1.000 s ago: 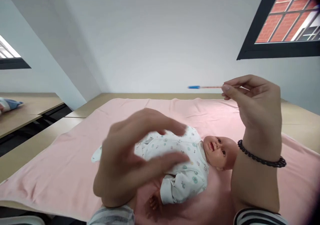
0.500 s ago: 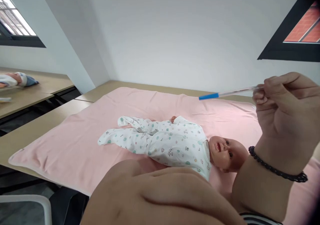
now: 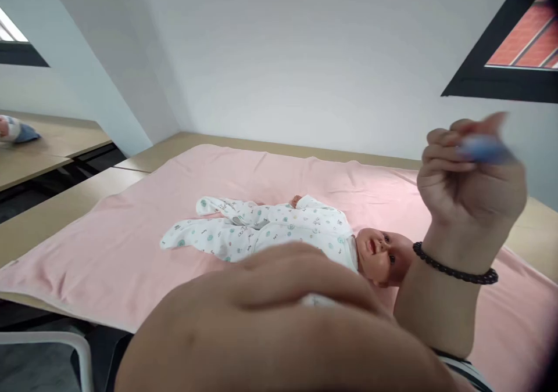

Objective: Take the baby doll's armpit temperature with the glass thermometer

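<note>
My right hand (image 3: 471, 177), with a black beaded bracelet (image 3: 455, 273) at its wrist, is raised above the right side of the blanket. Its fingers are closed on a slim thermometer (image 3: 485, 148), whose blue end is smeared by motion and points towards me. My left hand (image 3: 279, 322) fills the bottom middle, very close to the camera. Its fingertips are hidden; a small pale patch (image 3: 320, 301) shows between its folds, too blurred to name. Behind it a baby doll (image 3: 279, 226) in a white patterned sleepsuit lies on its back, head to the right.
A pink blanket (image 3: 113, 252) covers most of the table (image 3: 170, 142) against the wall. Another doll (image 3: 17, 129) lies on a table at the far left. A white chair frame (image 3: 56, 340) stands at the lower left; a window (image 3: 518, 49) is at the upper right.
My right hand has turned, swinging the thermometer's blue end from pointing left to pointing towards me. My left hand has risen and hides more of the doll. The view has shifted slightly right.
</note>
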`<state>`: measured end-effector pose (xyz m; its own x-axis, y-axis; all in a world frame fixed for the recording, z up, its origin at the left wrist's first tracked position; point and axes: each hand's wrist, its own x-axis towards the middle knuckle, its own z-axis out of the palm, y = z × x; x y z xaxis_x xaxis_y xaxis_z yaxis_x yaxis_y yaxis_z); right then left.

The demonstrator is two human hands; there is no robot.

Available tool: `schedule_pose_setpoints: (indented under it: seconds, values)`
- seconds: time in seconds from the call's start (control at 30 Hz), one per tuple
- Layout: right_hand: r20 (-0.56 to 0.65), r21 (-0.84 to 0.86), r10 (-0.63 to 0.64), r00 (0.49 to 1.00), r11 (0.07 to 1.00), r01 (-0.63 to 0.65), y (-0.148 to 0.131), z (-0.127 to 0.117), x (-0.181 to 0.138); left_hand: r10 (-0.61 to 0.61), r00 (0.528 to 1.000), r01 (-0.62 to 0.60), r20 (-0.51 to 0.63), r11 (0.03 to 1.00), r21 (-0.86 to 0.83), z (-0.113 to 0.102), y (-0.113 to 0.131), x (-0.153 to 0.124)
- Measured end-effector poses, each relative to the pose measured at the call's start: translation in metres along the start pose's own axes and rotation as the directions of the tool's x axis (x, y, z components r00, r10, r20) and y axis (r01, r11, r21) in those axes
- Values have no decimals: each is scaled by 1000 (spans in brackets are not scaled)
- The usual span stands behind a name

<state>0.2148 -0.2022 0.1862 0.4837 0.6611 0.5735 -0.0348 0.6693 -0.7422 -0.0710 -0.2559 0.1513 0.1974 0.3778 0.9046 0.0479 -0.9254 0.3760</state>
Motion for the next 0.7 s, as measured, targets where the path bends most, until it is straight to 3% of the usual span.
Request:
schedule_pose_setpoints:
  seconds: [0.1,0.2,0.27,0.33,0.47,0.53,0.63,0.7]
  values:
    - [-62,-78,-118,991,991,113,-1,6,-3,13,1000,-13,-4,1000,-20,4,-28,28]
    - [-9,-65,-23,1000,998,22,-1,14,-9,25,999,-25,-21,999,-24,-5,-51,52]
    - [-38,-144,-74,997,987,68,-1,19,-11,18,999,-18,-35,1000,-3,-13,-61,64]
    - [-87,-164,-162,983,976,147,0,20,-11,12,998,-11,-62,1000,27,-20,-67,72]
    - [9,111,17,1000,994,-18,-3,17,-9,22,989,-17,-148,999,32,-24,-72,78]
    - [11,57,23,1000,998,-23,-4,18,-11,8,982,-3,-190,1000,24,-22,-73,78]
    - [-90,-110,-127,988,987,117,-4,23,-16,39,974,-42,-223,999,-9,-19,-73,78]
    - [-81,-53,-104,991,994,100,-3,25,-17,65,974,-79,-218,995,-55,-17,-75,79]
